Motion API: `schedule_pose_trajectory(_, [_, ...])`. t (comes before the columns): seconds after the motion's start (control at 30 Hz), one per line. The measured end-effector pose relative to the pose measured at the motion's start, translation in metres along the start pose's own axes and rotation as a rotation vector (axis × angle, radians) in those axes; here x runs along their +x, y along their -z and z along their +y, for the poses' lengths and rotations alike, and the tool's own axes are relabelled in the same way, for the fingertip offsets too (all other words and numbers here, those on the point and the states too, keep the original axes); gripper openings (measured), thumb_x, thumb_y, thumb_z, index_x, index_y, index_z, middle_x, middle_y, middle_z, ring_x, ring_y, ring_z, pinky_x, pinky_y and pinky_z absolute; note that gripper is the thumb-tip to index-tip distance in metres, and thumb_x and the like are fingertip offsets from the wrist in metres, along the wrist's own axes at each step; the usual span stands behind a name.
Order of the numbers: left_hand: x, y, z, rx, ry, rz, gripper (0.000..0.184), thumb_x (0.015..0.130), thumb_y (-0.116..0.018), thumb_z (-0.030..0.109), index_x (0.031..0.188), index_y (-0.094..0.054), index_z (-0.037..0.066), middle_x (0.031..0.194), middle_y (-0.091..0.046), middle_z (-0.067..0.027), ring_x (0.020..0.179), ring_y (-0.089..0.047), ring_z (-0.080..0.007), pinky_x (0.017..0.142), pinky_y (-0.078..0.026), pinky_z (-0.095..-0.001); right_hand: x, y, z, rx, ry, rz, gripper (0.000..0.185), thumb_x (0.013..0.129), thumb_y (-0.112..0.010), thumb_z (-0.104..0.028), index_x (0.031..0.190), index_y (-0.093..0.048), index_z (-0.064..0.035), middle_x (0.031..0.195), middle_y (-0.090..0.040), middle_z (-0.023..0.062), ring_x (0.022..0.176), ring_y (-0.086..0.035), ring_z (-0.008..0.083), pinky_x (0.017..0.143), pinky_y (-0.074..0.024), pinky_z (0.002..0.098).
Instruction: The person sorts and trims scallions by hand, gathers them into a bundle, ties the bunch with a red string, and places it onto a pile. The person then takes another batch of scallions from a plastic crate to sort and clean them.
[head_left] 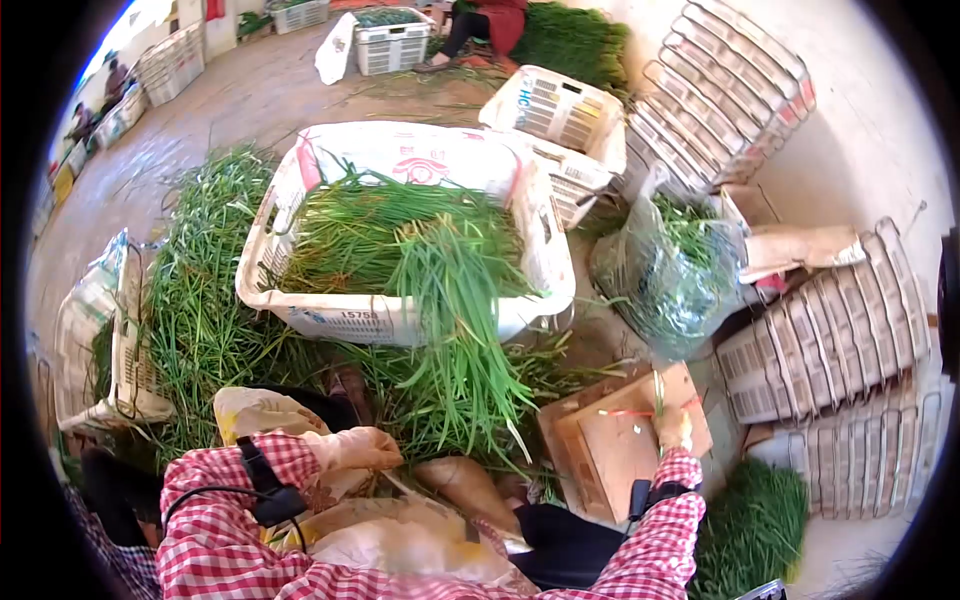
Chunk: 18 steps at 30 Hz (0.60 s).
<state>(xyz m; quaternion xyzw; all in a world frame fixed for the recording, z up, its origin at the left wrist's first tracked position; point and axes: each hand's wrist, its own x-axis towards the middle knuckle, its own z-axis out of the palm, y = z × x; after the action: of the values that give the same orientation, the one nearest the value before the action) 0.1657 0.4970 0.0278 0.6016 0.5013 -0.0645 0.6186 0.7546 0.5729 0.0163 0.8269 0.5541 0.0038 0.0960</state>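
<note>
My left hand is closed in front of my body, above my lap; its fingers are curled, and whatever may be in them is hidden. My right hand is at the wooden board, fingers closed around a thin green stalk. A red strip lies on the board beside it. Ahead stands a white plastic crate full of long green stalks, probably garlic chives. One bunch hangs over its front rim, leaves pointing down toward me.
Loose greens are heaped left of the crate. A clear plastic bag of greens stands to the right, near stacked crates. More greens lie at lower right. Another person sits at the back.
</note>
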Motion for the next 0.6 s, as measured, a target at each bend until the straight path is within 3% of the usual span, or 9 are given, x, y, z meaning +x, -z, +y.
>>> schedule_pose_trajectory(0.07, [-0.011,0.014,-0.020,-0.147,0.039,0.054,0.037,0.084,-0.060,0.035,0.100,-0.063,0.002,0.081,-0.063,-0.0057,0.077,-0.057,-0.0154,0.069,-0.046,-0.0287,0.018,-0.028,0.007,0.154,-0.125,-0.157,0.036,0.073,-0.064,-0.031,0.096,-0.066,-0.0035,0.094,-0.063,0.0242,0.093,-0.061,0.0374,0.083,-0.0487,0.0430])
schedule_pose_trajectory(0.13, [-0.024,0.034,-0.029,-0.301,0.016,0.113,0.036,0.087,-0.060,0.032,0.104,-0.063,0.000,0.081,-0.064,-0.0063,0.074,-0.060,-0.0149,0.066,-0.049,-0.0268,0.017,0.013,-0.024,0.065,-0.175,-0.141,0.036,0.076,-0.062,-0.031,0.097,-0.065,-0.0021,0.094,-0.063,0.0244,0.093,-0.061,0.0375,0.083,-0.0488,0.0427])
schedule_pose_trajectory(0.2, [-0.058,0.075,0.009,-0.251,0.013,0.062,0.033,0.088,-0.059,0.029,0.101,-0.063,-0.001,0.082,-0.065,-0.0076,0.072,-0.059,-0.0143,0.065,-0.049,-0.0269,0.030,0.060,-0.051,0.130,0.116,0.060,0.035,0.080,-0.059,-0.030,0.099,-0.064,-0.0010,0.095,-0.064,0.0237,0.092,-0.061,0.0375,0.081,-0.0491,0.0429])
schedule_pose_trajectory(0.27, [-0.065,0.103,0.021,-0.362,-0.101,0.209,0.031,0.089,-0.058,0.028,0.097,-0.063,-0.002,0.081,-0.065,-0.0084,0.071,-0.060,-0.0150,0.064,-0.049,-0.0287,0.030,0.121,-0.104,0.296,0.358,0.338,0.034,0.084,-0.056,-0.029,0.103,-0.062,-0.0011,0.096,-0.064,0.0229,0.090,-0.063,0.0359,0.079,-0.0500,0.0416])
schedule_pose_trajectory(0.4, [-0.043,0.153,0.058,-0.016,-0.407,0.833,0.039,0.090,-0.056,0.032,0.089,-0.059,-0.007,0.076,-0.063,-0.0141,0.070,-0.060,-0.0178,0.063,-0.048,-0.0294,0.006,0.211,-0.242,1.058,0.468,0.045,0.044,0.086,-0.057,-0.036,0.116,-0.059,-0.0038,0.101,-0.064,0.0211,0.094,-0.064,0.0312,0.082,-0.0494,0.0359])
schedule_pose_trajectory(0.47, [0.009,0.174,0.047,0.302,-0.292,1.112,0.052,0.091,-0.050,0.043,0.089,-0.057,-0.008,0.074,-0.060,-0.0174,0.067,-0.058,-0.0243,0.063,-0.046,-0.0354,0.008,0.214,-0.302,0.760,0.563,-0.022,0.052,0.087,-0.055,-0.042,0.119,-0.057,-0.0015,0.108,-0.063,0.0212,0.103,-0.060,0.0327,0.089,-0.0457,0.0375])
schedule_pose_trajectory(0.53, [0.022,0.203,0.075,0.375,0.137,0.704,0.072,0.089,-0.035,0.062,0.092,-0.061,-0.005,0.073,-0.062,-0.0185,0.076,-0.062,-0.0306,0.070,-0.048,-0.0397,0.009,0.204,-0.360,0.556,0.631,-0.065,0.066,0.087,-0.048,-0.055,0.119,-0.055,0.0029,0.115,-0.058,0.0244,0.114,-0.052,0.0360,0.097,-0.0398,0.0394])
schedule_pose_trajectory(0.57, [0.039,0.212,0.071,0.297,0.141,0.565,0.080,0.089,-0.026,0.066,0.100,-0.060,-0.005,0.086,-0.062,-0.0243,0.083,-0.063,-0.0286,0.070,-0.049,-0.0394,0.027,0.175,-0.379,0.491,0.556,-0.158,0.077,0.085,-0.042,-0.063,0.118,-0.055,0.0053,0.119,-0.055,0.0258,0.118,-0.048,0.0365,0.100,-0.0367,0.0398])
schedule_pose_trajectory(0.6, [0.062,0.211,0.064,-0.133,0.041,0.532,0.074,0.089,-0.028,0.064,0.112,-0.052,-0.003,0.105,-0.052,-0.0215,0.093,-0.060,-0.0284,0.079,-0.047,-0.0401,0.043,0.153,-0.393,0.427,0.479,-0.248,0.088,0.082,-0.036,-0.071,0.118,-0.054,0.0076,0.124,-0.051,0.0271,0.123,-0.044,0.0371,0.102,-0.0335,0.0401])
